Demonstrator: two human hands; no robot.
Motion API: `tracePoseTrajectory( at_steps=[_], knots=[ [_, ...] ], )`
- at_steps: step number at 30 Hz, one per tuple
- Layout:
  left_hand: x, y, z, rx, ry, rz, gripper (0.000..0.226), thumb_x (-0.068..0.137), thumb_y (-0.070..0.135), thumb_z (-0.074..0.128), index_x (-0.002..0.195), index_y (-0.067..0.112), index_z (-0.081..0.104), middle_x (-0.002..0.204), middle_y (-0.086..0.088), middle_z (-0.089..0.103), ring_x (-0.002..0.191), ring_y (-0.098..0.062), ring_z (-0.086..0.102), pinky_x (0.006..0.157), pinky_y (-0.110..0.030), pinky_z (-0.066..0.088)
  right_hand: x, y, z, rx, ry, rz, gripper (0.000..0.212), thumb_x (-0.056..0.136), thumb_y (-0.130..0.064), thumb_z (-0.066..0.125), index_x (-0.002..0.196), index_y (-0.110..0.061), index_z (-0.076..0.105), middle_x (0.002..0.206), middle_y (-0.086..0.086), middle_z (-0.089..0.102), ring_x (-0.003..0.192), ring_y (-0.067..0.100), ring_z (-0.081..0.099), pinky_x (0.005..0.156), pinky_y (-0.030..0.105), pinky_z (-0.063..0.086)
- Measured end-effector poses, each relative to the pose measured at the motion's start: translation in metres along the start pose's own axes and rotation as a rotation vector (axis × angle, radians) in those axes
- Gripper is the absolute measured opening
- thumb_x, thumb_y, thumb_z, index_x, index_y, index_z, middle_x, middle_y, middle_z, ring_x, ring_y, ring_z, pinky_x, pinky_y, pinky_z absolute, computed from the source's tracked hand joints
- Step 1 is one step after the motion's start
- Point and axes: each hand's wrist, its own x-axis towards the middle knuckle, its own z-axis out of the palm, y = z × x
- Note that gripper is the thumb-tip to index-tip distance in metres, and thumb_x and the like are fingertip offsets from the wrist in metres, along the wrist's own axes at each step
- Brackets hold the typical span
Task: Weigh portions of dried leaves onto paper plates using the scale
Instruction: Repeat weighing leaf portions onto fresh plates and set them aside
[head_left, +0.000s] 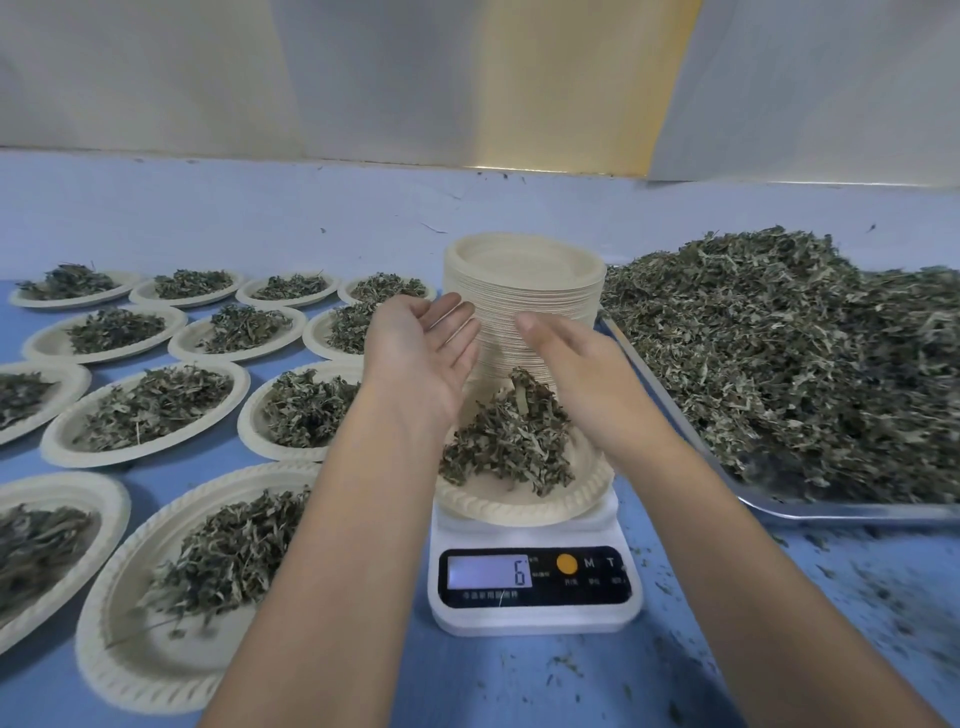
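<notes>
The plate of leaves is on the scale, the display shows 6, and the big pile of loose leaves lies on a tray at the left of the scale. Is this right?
Not quite. In the head view the tray with the loose leaves lies to the right of the scale, not the left. The plate of leaves on the scale and the display showing 6 are right.

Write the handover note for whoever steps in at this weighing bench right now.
Left hand and right hand: both open, empty, held above the plate on the scale.
Scale display reads 6; that plate holds a heap of leaves.
Done: filled plates laid out to the left.
Left: check the reading, move this plate aside, take a fresh one from the plate stack, refill from the leaf tray on the right.
</notes>
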Motion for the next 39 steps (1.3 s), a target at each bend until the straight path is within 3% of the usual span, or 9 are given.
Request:
tracePoseTrajectory(
  at_steps=[10, 14, 17, 19, 22, 26, 30, 35, 39],
  knots=[
    [-0.009, -0.019, 0.025, 0.063, -0.164, -0.023, 0.03, 0.096, 0.014, 0.033, 0.098, 0.002, 0.061, 0.107, -0.014, 0.067, 0.103, -0.024, 0.062, 0.088, -0.03, 0.048, 0.008, 0.016, -0.028, 0.257, 0.295, 0.084, 0.022, 0.099, -0.012, 0.045, 0.103, -0.018, 0.066, 0.104, -0.003, 0.069, 0.096, 0.007, 0.064, 0.086, 0.021, 0.051],
    [-0.011, -0.034, 0.04, 0.078, -0.215, -0.077, 0.03, 0.096, 0.014, 0.034, 0.096, 0.002, 0.061, 0.112, -0.015, 0.066, 0.108, -0.025, 0.062, 0.092, -0.03, 0.047, 0.01, 0.034, -0.057, 0.134, 0.435, 0.162, 0.024, 0.093, -0.006, 0.05, 0.101, -0.018, 0.069, 0.102, -0.002, 0.069, 0.091, 0.01, 0.063, 0.086, 0.03, 0.052],
    [-0.012, -0.048, 0.053, 0.072, -0.24, -0.148, 0.029, 0.096, 0.014, 0.034, 0.095, 0.001, 0.061, 0.117, -0.016, 0.065, 0.113, -0.026, 0.06, 0.094, -0.032, 0.045, 0.008, 0.054, -0.08, -0.134, 0.484, 0.212, 0.026, 0.092, -0.006, 0.049, 0.103, -0.017, 0.07, 0.104, 0.002, 0.069, 0.079, 0.015, 0.057, 0.064, 0.025, 0.045],
    [-0.012, -0.056, 0.06, 0.076, -0.25, -0.183, 0.03, 0.096, 0.013, 0.034, 0.091, 0.001, 0.061, 0.12, -0.017, 0.064, 0.115, -0.026, 0.058, 0.094, -0.032, 0.044, 0.005, 0.066, -0.095, -0.363, 0.458, 0.262, 0.025, 0.093, -0.009, 0.05, 0.106, -0.017, 0.07, 0.108, 0.004, 0.069, 0.078, 0.018, 0.057, 0.065, 0.026, 0.043],
    [-0.011, -0.065, 0.067, 0.057, -0.248, -0.216, 0.03, 0.096, 0.012, 0.033, 0.088, 0.001, 0.06, 0.121, -0.017, 0.063, 0.116, -0.027, 0.058, 0.092, -0.032, 0.044, 0.005, 0.083, -0.109, -0.683, 0.332, 0.381, 0.027, 0.093, -0.018, 0.053, 0.115, -0.019, 0.068, 0.12, 0.01, 0.063, 0.109, 0.032, 0.055, 0.088, 0.033, 0.042],
    [-0.009, -0.073, 0.069, 0.028, -0.233, -0.229, 0.032, 0.096, 0.011, 0.033, 0.086, 0.0, 0.061, 0.118, -0.017, 0.064, 0.115, -0.027, 0.058, 0.094, -0.032, 0.045, 0.003, 0.087, -0.112, -0.725, 0.163, 0.502, 0.036, 0.092, -0.034, 0.059, 0.127, -0.022, 0.06, 0.129, 0.007, 0.058, 0.123, 0.031, 0.045, 0.094, 0.034, 0.036],
    [-0.007, -0.078, 0.068, 0.035, -0.223, -0.231, 0.031, 0.095, 0.01, 0.033, 0.088, 0.0, 0.062, 0.115, -0.017, 0.065, 0.113, -0.027, 0.059, 0.093, -0.033, 0.046, -0.002, 0.08, -0.112, -0.686, 0.099, 0.479, 0.031, 0.092, -0.028, 0.06, 0.122, -0.018, 0.065, 0.118, 0.009, 0.066, 0.108, 0.028, 0.058, 0.088, 0.029, 0.045],
    [-0.007, -0.079, 0.067, 0.036, -0.212, -0.224, 0.031, 0.095, 0.01, 0.033, 0.089, 0.0, 0.062, 0.109, -0.015, 0.066, 0.112, -0.027, 0.06, 0.091, -0.033, 0.047, -0.001, 0.07, -0.131, -0.575, 0.103, 0.493, 0.046, 0.089, -0.024, 0.065, 0.134, -0.022, 0.055, 0.121, 0.009, 0.062, 0.06, 0.009, 0.054, 0.045, 0.02, 0.036],
    [-0.007, -0.08, 0.068, 0.039, -0.212, -0.215, 0.031, 0.095, 0.009, 0.034, 0.089, 0.0, 0.062, 0.104, -0.014, 0.067, 0.11, -0.027, 0.061, 0.092, -0.033, 0.047, -0.003, 0.065, -0.137, -0.638, -0.152, 0.678, 0.073, 0.08, -0.013, 0.075, 0.143, -0.016, 0.039, 0.112, 0.015, 0.057, 0.062, 0.02, 0.058, 0.046, 0.02, 0.044]
  ],
)
